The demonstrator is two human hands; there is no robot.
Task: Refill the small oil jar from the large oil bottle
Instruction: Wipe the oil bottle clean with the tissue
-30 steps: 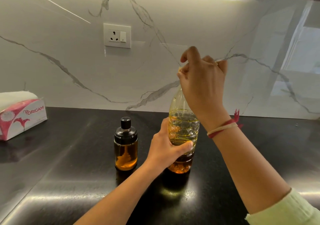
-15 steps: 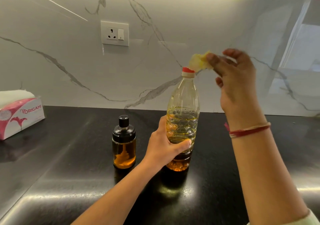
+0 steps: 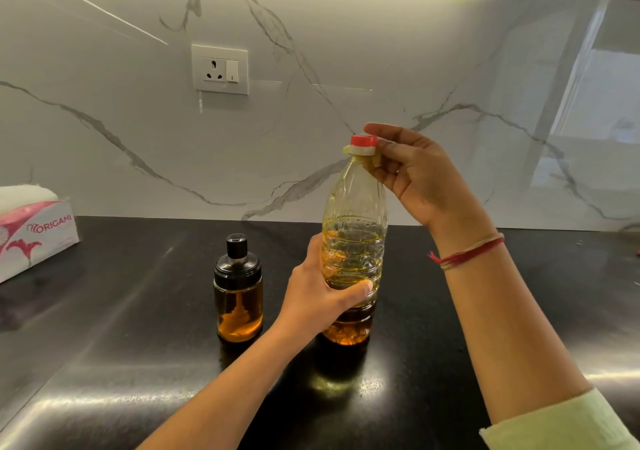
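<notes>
While the large oil bottle (image 3: 353, 227) stands near the middle of the black table (image 3: 138, 345), no oil appears to have been transferred: the small oil jar (image 3: 238, 297) just to its left carries its black lid (image 3: 237, 262) and is only partly filled with amber oil. Steps judged outstanding are to clear the bottle mouth, remove the jar lid, pour, and reclose both. The bottle's long axis is vertical, neck up, with the red top (image 3: 363, 141) uppermost. The jar is likewise upright, lid up, and not touching the bottle. The left hand (image 3: 318, 293) grips the bottle's ribbed midsection, thumb across the front. The right hand (image 3: 415, 172) is at the neck, fingers pinching a yellowish piece (image 3: 372, 162) just below the red top; whether the mouth is sealed cannot be told. Further out, a tissue box (image 3: 34, 234) sits at the table's left edge, well apart, and a wall socket (image 3: 220, 70) is mounted on the marble wall behind.
</notes>
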